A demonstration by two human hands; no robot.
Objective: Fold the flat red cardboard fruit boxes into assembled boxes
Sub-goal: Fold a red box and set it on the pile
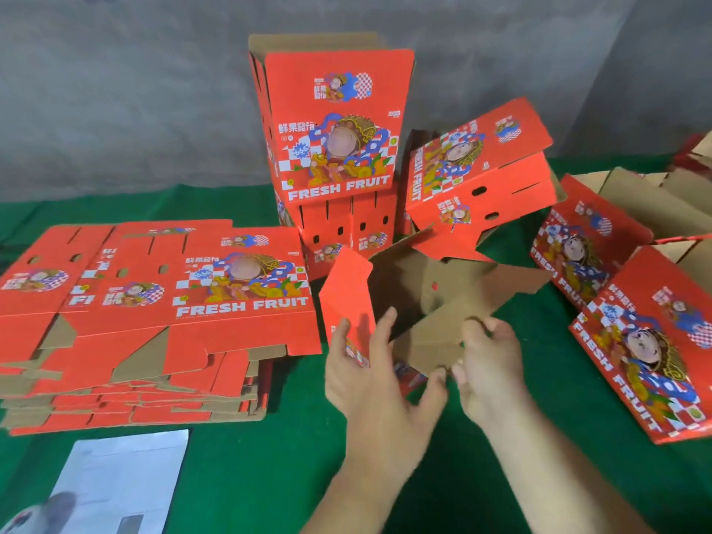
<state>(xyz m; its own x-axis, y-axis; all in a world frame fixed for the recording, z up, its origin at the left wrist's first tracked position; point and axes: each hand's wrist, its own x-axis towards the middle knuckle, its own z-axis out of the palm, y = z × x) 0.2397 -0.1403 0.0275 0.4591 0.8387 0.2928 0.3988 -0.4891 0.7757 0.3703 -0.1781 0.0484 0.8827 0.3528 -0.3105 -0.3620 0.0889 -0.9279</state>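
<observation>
I see both hands working at a half-opened red cardboard fruit box (420,298) in the middle of the green-covered desk (239,472), its brown inner flaps turned up toward the head camera and a red side panel standing at its left. My left hand (370,379) lies against that red panel with the fingers (385,325) spread and nearly straight, the thumb reaching toward the lower brown flap; I cannot say it grips anything. My right hand (489,364) has its fingers curled round the edge of the brown flap at the box's near side, pinching it. To the left, a stack of flat red printed cardboard box blanks (154,314) lies on the desk, the top sheet reading FRESH FRUIT. Behind the box in hand, a tall upright folded red box (335,125) stands on top of other red boxes (346,229), its top open. Just right of it a tilted red box (477,175) leans at an angle. Farther right, two folded red boxes lying on their sides (632,321) rest near the desk's edge, brown insides showing. At lower left a white sheet of paper (123,479) lies flat on the green cover, near the stack.
</observation>
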